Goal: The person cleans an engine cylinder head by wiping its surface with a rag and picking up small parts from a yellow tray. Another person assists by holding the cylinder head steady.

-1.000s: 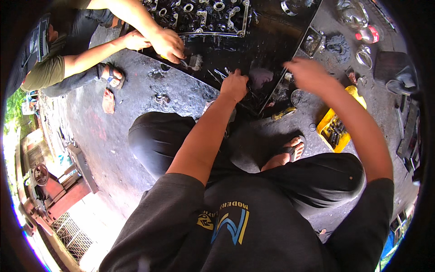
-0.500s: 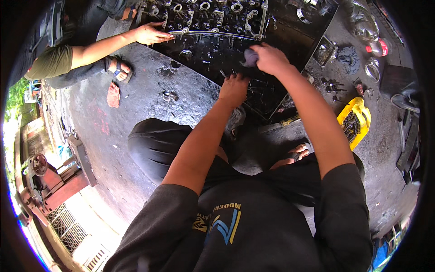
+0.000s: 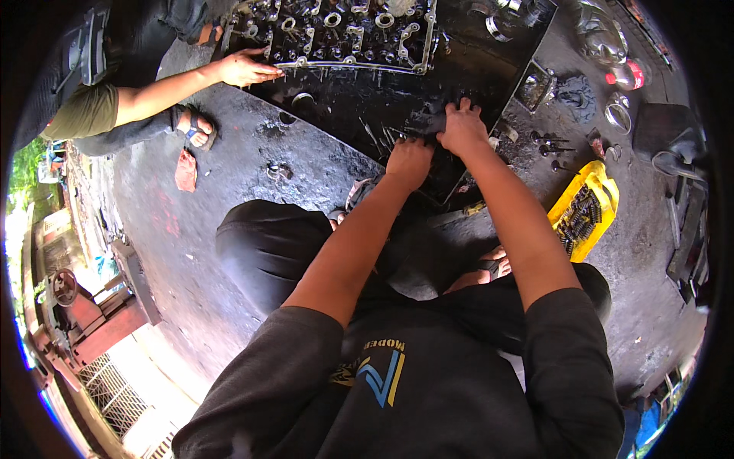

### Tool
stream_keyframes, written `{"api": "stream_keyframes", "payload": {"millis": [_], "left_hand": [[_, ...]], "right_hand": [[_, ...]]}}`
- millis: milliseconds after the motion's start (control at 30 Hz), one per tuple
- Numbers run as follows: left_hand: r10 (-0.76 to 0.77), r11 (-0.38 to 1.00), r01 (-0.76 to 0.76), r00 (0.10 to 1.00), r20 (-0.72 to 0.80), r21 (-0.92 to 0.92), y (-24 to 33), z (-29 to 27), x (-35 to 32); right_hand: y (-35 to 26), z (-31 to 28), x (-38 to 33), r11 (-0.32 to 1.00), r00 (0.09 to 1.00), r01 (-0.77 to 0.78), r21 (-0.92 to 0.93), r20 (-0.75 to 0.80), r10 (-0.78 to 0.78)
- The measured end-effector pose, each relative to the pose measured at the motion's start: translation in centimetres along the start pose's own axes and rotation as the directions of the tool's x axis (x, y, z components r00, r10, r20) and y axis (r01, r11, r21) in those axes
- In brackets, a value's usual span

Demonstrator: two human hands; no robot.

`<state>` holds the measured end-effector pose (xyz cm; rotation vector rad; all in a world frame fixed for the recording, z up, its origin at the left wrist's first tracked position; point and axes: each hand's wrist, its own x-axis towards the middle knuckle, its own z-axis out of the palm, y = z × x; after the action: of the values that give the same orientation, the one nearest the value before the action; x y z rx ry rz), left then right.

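Note:
An oily black metal tray (image 3: 489, 80) lies on the ground in front of me. Low over its near corner is my left hand (image 3: 410, 162), fingers curled down among thin metal rods (image 3: 376, 138); what they close on is hidden. To its right my right hand (image 3: 464, 130) presses down on the tray, fingers somewhat apart over a dark rag (image 3: 437, 122) that shows at its left side. Beyond both hands an engine cylinder head (image 3: 344, 57) rests on the far part of the tray. Another person's hand (image 3: 248, 69) touches its left near edge.
Right of the tray, several engine valves (image 3: 547, 144) lie near a yellow container (image 3: 609, 200) holding springs. A bottle with a red label (image 3: 628, 75), metal rings (image 3: 618, 112) and a grey cloth (image 3: 575, 98) lie farther right. A reddish machine (image 3: 99, 317) stands at the left.
My right hand has come nearer and lower, with the rag from raised to down against the tray. My left hand has shifted slightly right and nearer. The whole view has shifted a little.

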<state>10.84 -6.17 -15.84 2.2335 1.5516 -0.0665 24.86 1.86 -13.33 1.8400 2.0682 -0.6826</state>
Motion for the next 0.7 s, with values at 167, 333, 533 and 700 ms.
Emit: {"api": "stream_keyframes", "payload": {"millis": [167, 333, 533, 700], "left_hand": [[-0.144, 0.961, 0.129, 0.989, -0.042, -0.243, -1.1, -0.1, 0.8], [-0.381, 0.862, 0.345, 0.924, -0.026, -0.371, -1.6, -3.1, 2.1], [-0.342, 0.860, 0.312, 0.940, -0.003, -0.404, 1.6, -10.5, 2.4], [-0.328, 0.918, 0.280, 0.934, -0.143, -0.279, 3.8, -14.3, 1.7]], "right_hand": [[1.7, -1.6, 1.8, 0.910, 0.998, 0.010, 0.415, -0.059, 0.016], [4.3, -5.8, 0.8, 0.615, 0.953, -0.114, 0.780, 0.260, -0.153], [3.0, -9.5, -3.1, 0.260, 0.932, -0.158, 0.953, 0.230, -0.278], [1.1, -8.4, -1.8, -0.017, 0.963, -0.161, 0.987, 0.153, -0.221]]}}
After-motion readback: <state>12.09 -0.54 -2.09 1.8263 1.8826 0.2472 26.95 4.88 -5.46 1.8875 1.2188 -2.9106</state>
